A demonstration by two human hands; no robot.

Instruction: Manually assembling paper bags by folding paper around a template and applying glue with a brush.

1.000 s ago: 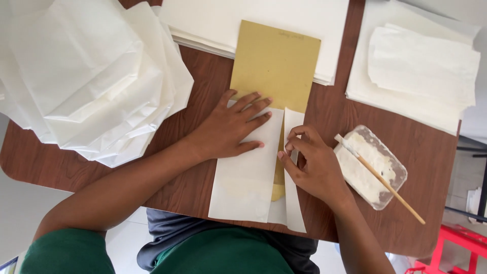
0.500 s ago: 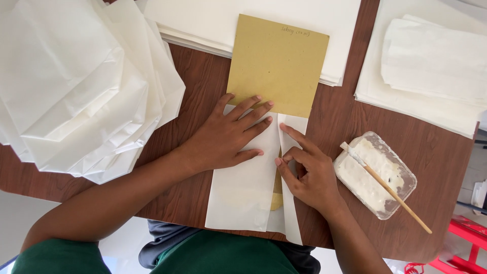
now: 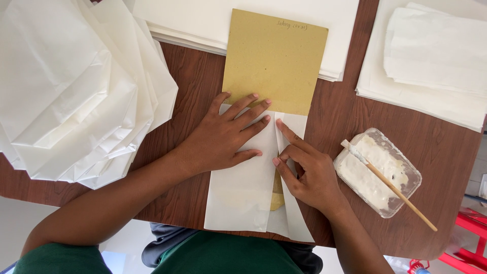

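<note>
White paper flat under left hand — right hand on its folded flap

White paper sheet over mustard-yellow cardboard, on a reddish-brown wood-grain table.

Left hand lies flat, fingers spread; right hand presses with extended index finger and thumb.
</note>
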